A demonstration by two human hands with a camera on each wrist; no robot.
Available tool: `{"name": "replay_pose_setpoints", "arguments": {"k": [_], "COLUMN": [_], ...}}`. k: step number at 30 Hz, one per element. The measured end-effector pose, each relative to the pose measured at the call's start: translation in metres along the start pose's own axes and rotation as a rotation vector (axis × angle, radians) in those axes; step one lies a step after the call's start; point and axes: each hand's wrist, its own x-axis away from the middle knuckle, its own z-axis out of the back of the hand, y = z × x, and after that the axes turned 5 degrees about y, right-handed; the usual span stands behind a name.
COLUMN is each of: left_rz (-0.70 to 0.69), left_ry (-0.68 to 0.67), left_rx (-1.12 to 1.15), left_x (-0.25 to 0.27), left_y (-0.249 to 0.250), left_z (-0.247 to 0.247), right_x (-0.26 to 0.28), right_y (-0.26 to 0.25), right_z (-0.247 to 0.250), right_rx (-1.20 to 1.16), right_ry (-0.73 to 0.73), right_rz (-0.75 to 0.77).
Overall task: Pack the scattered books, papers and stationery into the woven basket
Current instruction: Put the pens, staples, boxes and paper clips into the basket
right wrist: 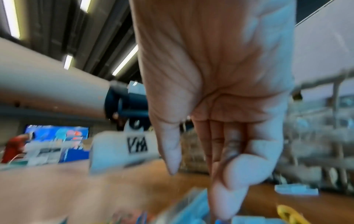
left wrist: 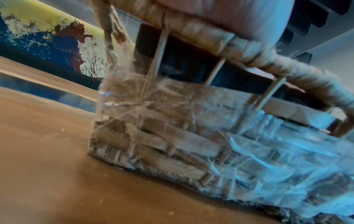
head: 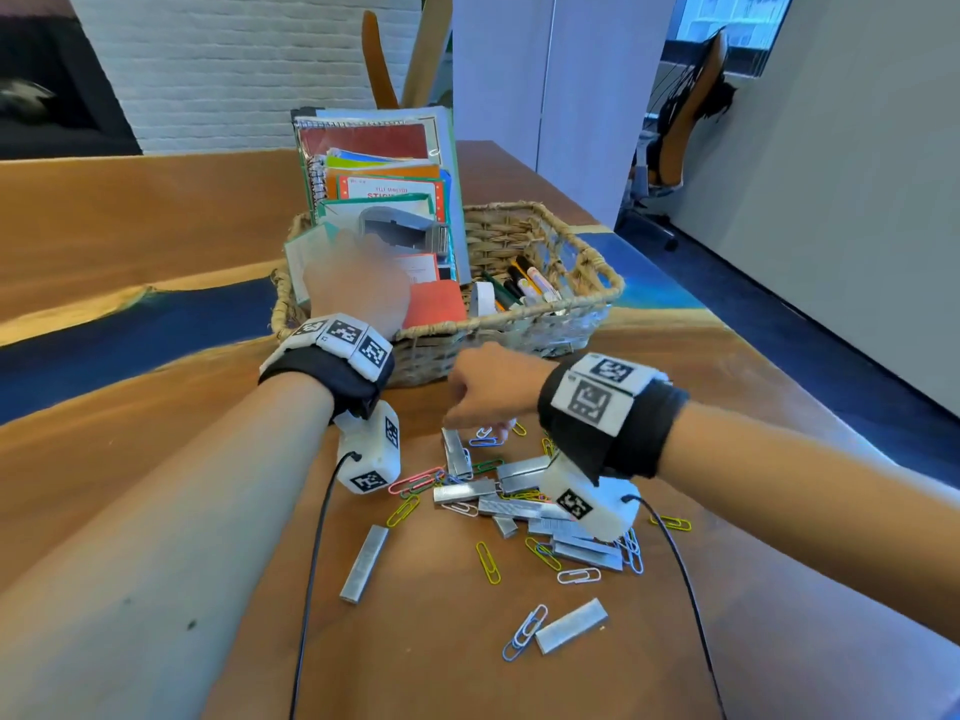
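The woven basket (head: 519, 324) sits on the wooden table (head: 130, 210) toward its far edge, already holding upright books and notebooks (head: 379, 163) at its left end, an orange-red pad (head: 434, 304) in the middle, and pens and markers (head: 524, 285) with a roll of tape (head: 483, 296) at its right end.

The left hand (head: 358, 291) reaches over the basket's near rim at the left end, down among the books. It is blurred, and I cannot tell whether its fingers are spread or holding anything. The left wrist view shows only the palm heel (left wrist: 239, 13) just above the wrapped rim of the basket.

The right hand (head: 493, 389) is lowered to the table just in front of the basket, at the far end of a scatter of staple strips (head: 519, 472) and coloured paper clips (head: 488, 561). Its fingers (right wrist: 226, 197) point straight down, close together, with the thumb (right wrist: 170, 151) a little apart from them. The fingertips reach the pile by a blue clip (head: 485, 441) and a tilted staple strip (head: 456, 452); whether they have pinched anything I cannot tell.

More strips and clips lie loose toward the table's near edge.
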Motion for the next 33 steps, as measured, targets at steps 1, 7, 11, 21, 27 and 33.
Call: {"name": "replay_pose_setpoints", "arguments": {"k": [1, 7, 11, 21, 27, 33], "left_rz": [0.0, -0.001, -0.004, -0.014, -0.026, -0.021], "left_ry": [-0.001, -0.002, 0.001, 0.018, 0.014, 0.004], "left_rx": [-0.004, -0.013, -0.011, -0.021, -0.018, -0.016], "left_x": [0.0, 0.0, 0.001, 0.001, 0.001, 0.001], "left_y": [0.0, 0.0, 0.0, 0.0, -0.001, 0.0], "left_z": [0.0, 0.0, 0.0, 0.0, 0.001, 0.001], "right_x": [-0.002, -0.007, 0.0, -0.022, -0.052, -0.056], "right_y": [-0.001, -0.001, 0.004, 0.052, 0.085, 0.085], "right_z": [-0.009, -0.029, -0.012, 0.089, 0.074, 0.069], "right_rx": [0.002, 0.016, -0.034, -0.068, 0.174, 0.169], "right_ry": [-0.018, -0.03, 0.043, 0.535, 0.369, 0.375], "right_rz": [-0.015, 0.015, 0.065, -0.117, -0.213, -0.243]}}
